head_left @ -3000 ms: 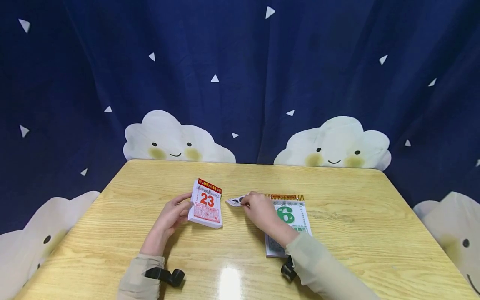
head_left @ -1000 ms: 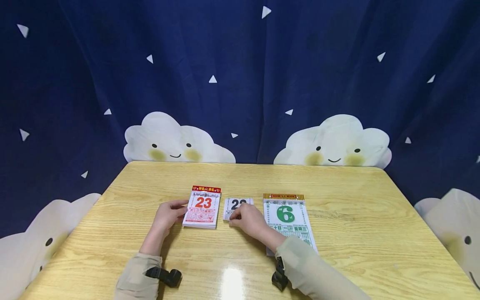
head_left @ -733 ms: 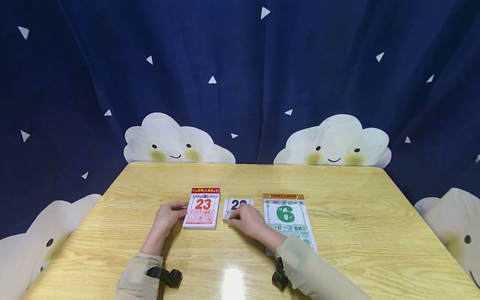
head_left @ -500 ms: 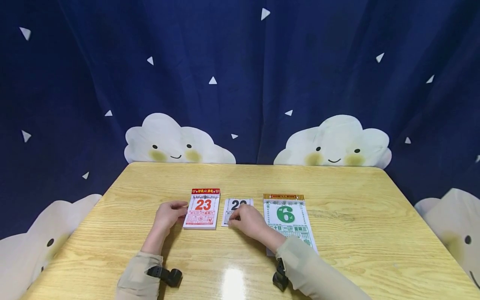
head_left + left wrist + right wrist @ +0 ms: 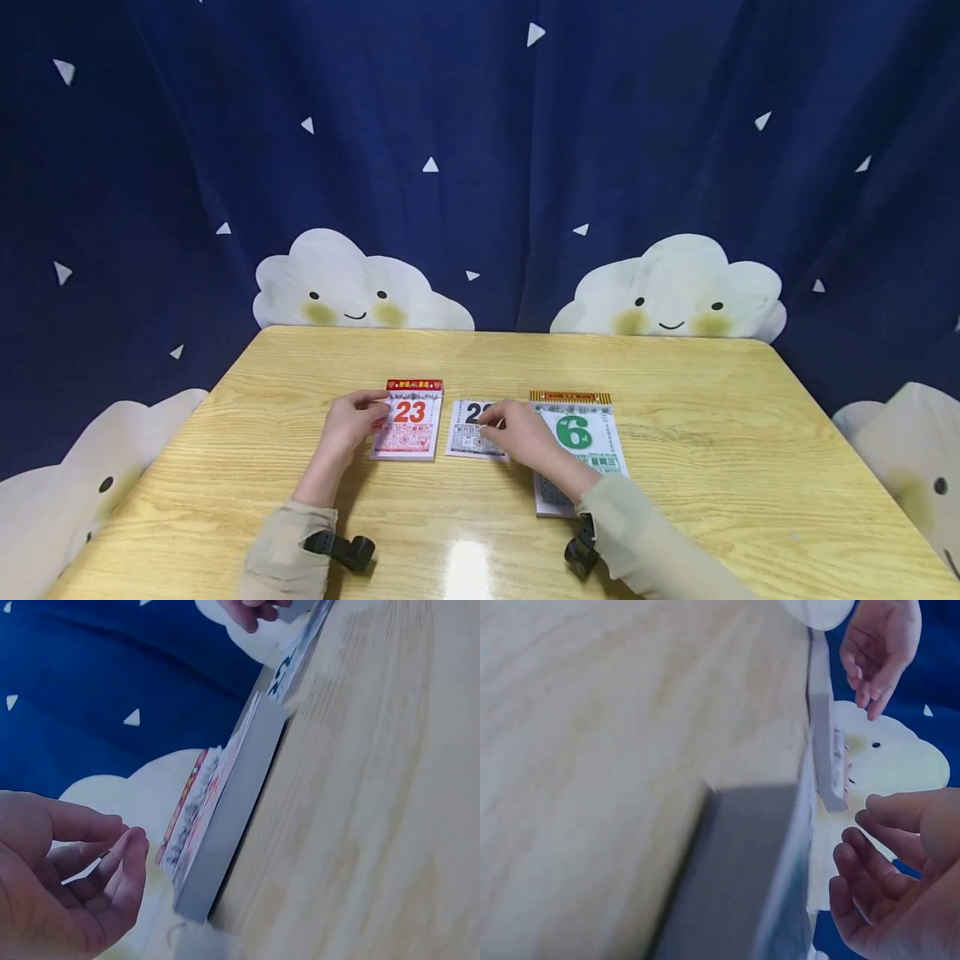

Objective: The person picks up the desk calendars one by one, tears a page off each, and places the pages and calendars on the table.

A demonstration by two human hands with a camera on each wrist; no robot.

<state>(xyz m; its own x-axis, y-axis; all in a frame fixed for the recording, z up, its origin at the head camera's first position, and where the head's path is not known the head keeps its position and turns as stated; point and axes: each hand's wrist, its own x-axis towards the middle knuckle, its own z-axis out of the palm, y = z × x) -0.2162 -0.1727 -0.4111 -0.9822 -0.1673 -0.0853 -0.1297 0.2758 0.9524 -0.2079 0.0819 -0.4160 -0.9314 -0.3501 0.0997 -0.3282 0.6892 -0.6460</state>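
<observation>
A small tear-off calendar (image 5: 408, 433) with a red 23 and a red header strip lies flat on the table, left of centre. My left hand (image 5: 356, 422) hovers at its left edge; in the left wrist view its loosely curled fingers (image 5: 135, 851) hold nothing, with a gap to the calendar. Beside it lies a loose calendar page (image 5: 467, 441) with black digits, the second partly covered by my right hand (image 5: 521, 435). That hand is raised over the page, and the right wrist view shows its fingers (image 5: 889, 879) spread and empty.
A larger tear-off calendar (image 5: 577, 433) with a green 6 lies to the right, partly under my right forearm. The wooden table (image 5: 712, 467) meets a dark blue curtain (image 5: 480, 100) with cloud prints at its far edge.
Three seconds ago my left hand held the small calendar tilted and my right hand held the page in the air. Both were laid down, and both hands have now lifted off.
</observation>
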